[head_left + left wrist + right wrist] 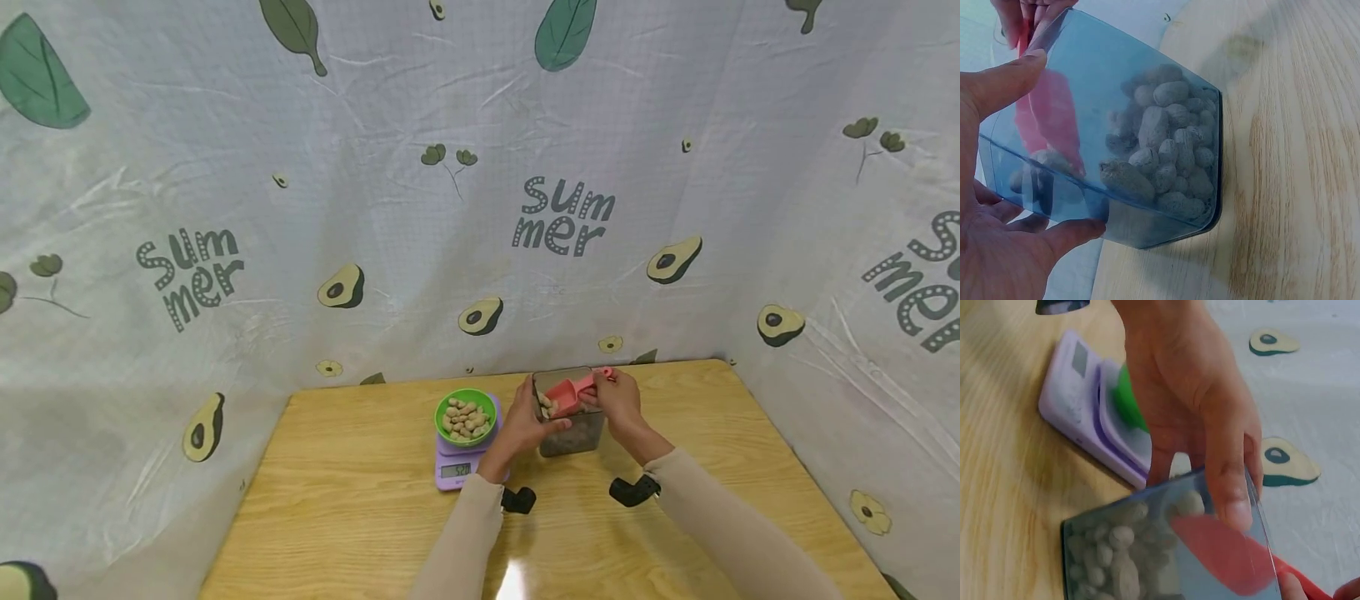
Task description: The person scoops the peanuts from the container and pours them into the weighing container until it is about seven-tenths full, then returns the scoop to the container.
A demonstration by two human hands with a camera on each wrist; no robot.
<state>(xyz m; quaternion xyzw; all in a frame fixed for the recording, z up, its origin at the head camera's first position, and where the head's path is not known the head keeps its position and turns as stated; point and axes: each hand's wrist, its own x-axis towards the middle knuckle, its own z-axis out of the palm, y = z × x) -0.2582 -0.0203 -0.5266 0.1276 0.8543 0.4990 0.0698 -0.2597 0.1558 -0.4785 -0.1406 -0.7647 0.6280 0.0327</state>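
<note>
My left hand (525, 423) grips the left side of a clear, smoky plastic container (572, 438), thumb on its near wall. Unshelled peanuts (1166, 144) lie in the container, heaped toward its base in the left wrist view. My right hand (617, 398) holds the handle of a red scoop (564, 398), whose head is inside the container. Some peanuts show at the scoop's mouth. To the left, a green bowl (442, 405) of peanuts sits on a purple kitchen scale (450, 457); the display appears to read 520.
The wooden table (337, 483) backs onto a white printed curtain (420, 250) with avocados and lettering. The scale stands close beside my left wrist. A black wrist strap mount (633, 490) hangs under each forearm.
</note>
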